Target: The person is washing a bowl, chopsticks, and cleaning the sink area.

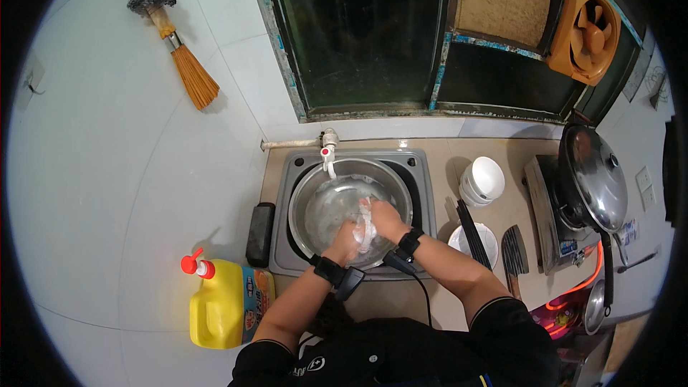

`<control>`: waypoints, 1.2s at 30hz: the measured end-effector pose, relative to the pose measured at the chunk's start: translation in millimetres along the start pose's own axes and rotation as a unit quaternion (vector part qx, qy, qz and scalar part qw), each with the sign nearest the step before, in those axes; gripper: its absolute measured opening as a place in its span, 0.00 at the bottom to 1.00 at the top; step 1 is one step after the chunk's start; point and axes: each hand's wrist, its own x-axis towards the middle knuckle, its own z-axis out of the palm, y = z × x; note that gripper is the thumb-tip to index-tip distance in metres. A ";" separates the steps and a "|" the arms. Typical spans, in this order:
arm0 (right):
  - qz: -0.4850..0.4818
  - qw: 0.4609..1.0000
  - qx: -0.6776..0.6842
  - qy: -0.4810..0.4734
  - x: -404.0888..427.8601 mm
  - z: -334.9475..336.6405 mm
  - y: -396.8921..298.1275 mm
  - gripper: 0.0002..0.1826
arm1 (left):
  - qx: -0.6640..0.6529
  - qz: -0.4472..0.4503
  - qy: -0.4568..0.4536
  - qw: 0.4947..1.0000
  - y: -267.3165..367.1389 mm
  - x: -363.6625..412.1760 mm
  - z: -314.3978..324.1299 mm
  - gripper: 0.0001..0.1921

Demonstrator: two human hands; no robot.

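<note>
In the middle of the view, my left hand and my right hand grip a wet white cloth between them. The cloth is bunched up, with both fists close together on it. They are over the front right part of a round stainless steel basin, which holds cloudy water. That basin sits inside a steel sink. A tap with a white spout reaches over the basin's back edge.
Left of the sink are a dark block-shaped object and a yellow pump jug. On the right stand stacked white bowls, a small plate under black chopsticks, a cleaver, and a lidded wok on a gas stove.
</note>
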 end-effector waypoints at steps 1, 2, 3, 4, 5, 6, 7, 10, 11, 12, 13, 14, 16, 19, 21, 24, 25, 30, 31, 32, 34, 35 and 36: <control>0.001 1.000 -0.001 0.002 4.6 0.2 10.4 0.16 | 0.001 0.000 -0.002 1.000 16.2 -4.7 10.0 0.11; -0.006 0.998 0.059 0.023 6.3 -0.1 18.6 0.16 | -0.170 -0.047 -0.011 0.984 37.6 -13.9 23.0 0.12; -0.016 0.992 0.118 0.039 6.1 -0.6 20.5 0.16 | -0.337 -0.091 -0.015 0.937 49.1 -22.6 26.8 0.13; -0.098 0.985 0.129 0.066 4.6 -3.9 24.5 0.13 | -0.338 -0.089 -0.013 0.937 45.5 -23.9 19.6 0.13; -0.099 0.985 0.129 0.064 2.0 -5.8 27.7 0.13 | -0.287 -0.051 0.007 0.957 35.2 -22.1 5.6 0.14; -0.038 0.974 0.225 0.002 1.0 -14.3 18.2 0.11 | -0.234 -0.008 0.028 0.972 24.2 -17.6 -13.9 0.15; 0.027 0.947 0.316 -0.057 -0.6 -22.4 11.9 0.10 | -0.180 0.032 0.047 0.982 12.7 -11.0 -31.7 0.15; 0.004 0.913 0.397 -0.088 -10.5 -27.2 8.3 0.14 | -0.092 0.070 0.126 0.985 7.5 -10.1 -33.3 0.15; -0.017 0.897 0.432 -0.098 -13.0 -26.6 8.1 0.16 | -0.093 0.069 0.126 0.985 11.3 -11.1 -28.6 0.15; -0.015 0.897 0.432 -0.096 -14.6 -28.1 7.4 0.16 | -0.217 -0.022 0.076 0.973 26.5 -14.0 -16.5 0.13; -0.071 0.919 0.367 -0.124 -15.2 -27.3 5.6 0.18 | -0.336 -0.112 0.027 0.935 34.7 -17.7 -8.7 0.12; -0.126 0.934 0.300 -0.150 -15.8 -26.5 4.9 0.21 | -0.337 -0.112 0.028 0.934 35.3 -20.9 -3.0 0.12; -0.104 0.894 0.405 -0.162 -16.2 -20.5 7.0 0.22 | -0.095 0.042 -0.011 0.995 33.5 -28.5 3.3 0.11; -0.056 0.820 0.548 -0.156 -17.5 -31.7 2.0 0.23 | 0.126 0.169 -0.036 0.977 26.8 -26.6 -18.2 0.12; 0.122 0.819 0.551 -0.103 -17.6 -37.0 12.8 0.22 | -0.053 0.059 -0.022 0.997 40.7 -29.3 -7.4 0.12; 0.069 0.884 0.445 -0.129 -17.4 -29.1 21.0 0.21 | -0.211 -0.068 -0.040 0.974 51.5 -28.0 0.7 0.13; 0.027 0.903 0.403 -0.146 -19.1 -28.2 15.5 0.21 | -0.194 -0.083 -0.075 0.975 50.6 -27.7 0.7 0.15; -0.039 0.932 0.335 -0.132 -19.5 -25.4 5.5 0.12 | -0.145 -0.110 -0.070 0.981 43.3 -26.0 -4.8 0.22; -0.038 0.931 0.336 -0.133 -16.9 -24.9 8.3 0.12 | -0.110 -0.154 -0.103 0.977 42.0 -25.0 -9.8 0.22; 0.033 0.923 0.355 -0.145 -13.5 -23.7 14.2 0.09 | -0.111 -0.155 -0.101 0.976 38.5 -25.5 -11.8 0.22; 0.088 0.906 0.399 -0.114 -12.6 -21.5 21.2 0.12 | -0.099 -0.181 -0.038 0.978 46.3 -30.5 -0.7 0.23; 0.090 0.905 0.401 -0.112 -13.3 -19.9 23.4 0.12 | -0.099 -0.184 -0.039 0.977 48.5 -30.8 2.0 0.23; 0.108 0.896 0.420 -0.099 -13.0 -19.5 22.1 0.12 | -0.107 -0.161 -0.030 0.981 51.2 -31.5 3.9 0.23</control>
